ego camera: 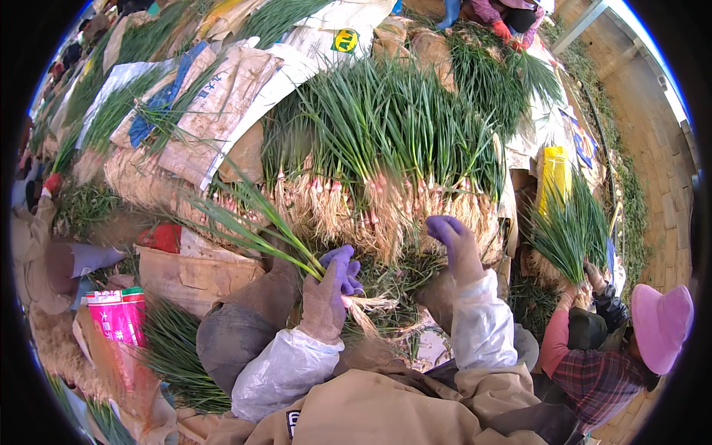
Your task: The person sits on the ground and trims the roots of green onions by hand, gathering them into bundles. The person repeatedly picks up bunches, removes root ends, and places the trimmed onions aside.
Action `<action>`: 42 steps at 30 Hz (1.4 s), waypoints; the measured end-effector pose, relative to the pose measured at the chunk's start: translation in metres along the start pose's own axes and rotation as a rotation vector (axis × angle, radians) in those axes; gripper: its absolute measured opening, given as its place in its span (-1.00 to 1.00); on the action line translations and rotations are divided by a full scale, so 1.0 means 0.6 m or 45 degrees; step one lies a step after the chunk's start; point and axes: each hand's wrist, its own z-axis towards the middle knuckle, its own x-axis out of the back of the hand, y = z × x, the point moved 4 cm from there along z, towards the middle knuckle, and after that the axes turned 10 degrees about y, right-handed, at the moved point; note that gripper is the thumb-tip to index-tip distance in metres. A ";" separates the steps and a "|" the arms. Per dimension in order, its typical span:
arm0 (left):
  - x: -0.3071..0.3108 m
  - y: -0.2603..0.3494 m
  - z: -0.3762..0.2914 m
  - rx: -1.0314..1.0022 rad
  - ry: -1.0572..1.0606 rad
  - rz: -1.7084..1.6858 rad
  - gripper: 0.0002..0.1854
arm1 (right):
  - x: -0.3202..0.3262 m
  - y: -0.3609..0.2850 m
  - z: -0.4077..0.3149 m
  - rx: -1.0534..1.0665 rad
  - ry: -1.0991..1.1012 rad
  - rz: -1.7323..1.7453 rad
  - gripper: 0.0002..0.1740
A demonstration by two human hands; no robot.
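Observation:
My left hand [334, 286], in a purple-fingered glove, is closed around a few young garlic plants [283, 231]. Their green leaves point up and left, and their pale roots [370, 311] hang out below the fist on the right. My right hand [455, 242], gloved alike, is raised with bent fingers just in front of the roots of a large heap of green garlic [389, 128]. Nothing shows in it, but its fingertips are partly hidden. The heap's pinkish bulbs and tangled roots [384, 217] face me.
Woven sacks [222, 105] cover more garlic at the left. A cardboard box [189, 275] and a pink printed bag [117, 322] stand by my left knee. At the right, a person in a pink hat [659, 328] holds a garlic bundle [573, 239]. Another person's red gloves [509, 36] show at the top.

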 end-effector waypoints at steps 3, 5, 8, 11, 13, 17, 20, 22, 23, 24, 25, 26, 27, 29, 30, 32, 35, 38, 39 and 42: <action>-0.009 -0.009 0.008 0.050 0.080 0.019 -0.65 | -0.045 0.022 0.106 -0.130 0.267 -0.474 -0.66; -0.011 -0.009 0.014 0.058 0.086 0.012 -0.59 | -0.094 0.047 0.123 -0.055 0.220 -1.124 -0.54; -0.014 -0.008 0.023 0.021 0.069 0.045 -0.60 | -0.123 0.085 0.120 -0.084 0.018 -1.529 -0.52; -0.017 -0.012 0.024 -0.009 0.015 0.107 -0.60 | -0.082 0.099 0.097 -0.084 0.259 -1.012 -0.62; -0.020 -0.016 0.019 -0.037 0.003 0.114 -0.59 | -0.046 0.103 0.077 -0.062 0.315 -0.753 -0.66; -0.023 -0.015 -0.003 -0.117 -0.002 0.105 -0.61 | 0.005 0.109 0.011 -0.116 0.273 -0.583 -0.72; -0.022 -0.005 -0.021 -0.160 -0.016 0.091 -0.65 | 0.018 0.088 -0.052 0.232 0.055 -0.996 -0.74; -0.017 0.005 -0.027 -0.175 -0.003 0.074 -0.66 | 0.007 0.082 -0.101 0.436 -0.381 -1.350 -0.72; -0.016 0.009 -0.029 -0.197 -0.013 0.059 -0.66 | -0.007 0.091 -0.125 0.337 -0.815 -1.445 -0.66; -0.015 0.014 -0.030 -0.243 -0.029 0.055 -0.64 | -0.017 0.086 -0.146 0.302 -0.994 -1.319 -0.66; -0.014 0.016 -0.029 -0.242 -0.045 0.078 -0.64 | -0.028 0.079 -0.155 0.227 -1.144 -1.273 -0.66; -0.012 0.017 -0.029 -0.255 -0.049 0.099 -0.64 | -0.040 0.062 -0.140 0.292 -1.012 -1.280 -0.67; -0.009 0.019 -0.028 -0.296 -0.046 0.122 -0.63 | -0.059 0.047 -0.110 0.289 -0.926 -1.357 -0.68; -0.007 0.018 -0.019 -0.272 -0.042 0.204 -0.61 | -0.096 -0.001 -0.027 0.241 -0.470 -0.917 -0.79; -0.003 0.014 -0.014 -0.174 -0.009 0.214 -0.62 | -0.120 -0.022 0.016 0.314 -0.265 -0.908 -0.76; 0.003 0.012 -0.002 -0.070 0.036 0.273 -0.62 | -0.171 -0.047 0.092 0.366 -0.011 -0.900 -0.73; 0.008 0.021 0.013 -0.118 0.044 0.239 -0.62 | -0.241 -0.023 0.160 0.230 0.025 -1.484 -0.35; 0.017 0.025 0.028 -0.062 0.077 0.249 -0.62 | -0.246 0.032 0.187 0.158 -0.024 -1.596 -0.49; 0.018 0.027 0.031 -0.077 0.062 0.216 -0.62 | -0.234 0.047 0.200 0.151 -0.033 -1.457 -0.58; 0.022 0.030 0.035 -0.109 0.016 0.139 -0.60 | -0.168 0.078 0.223 -0.022 -0.009 -0.619 -0.65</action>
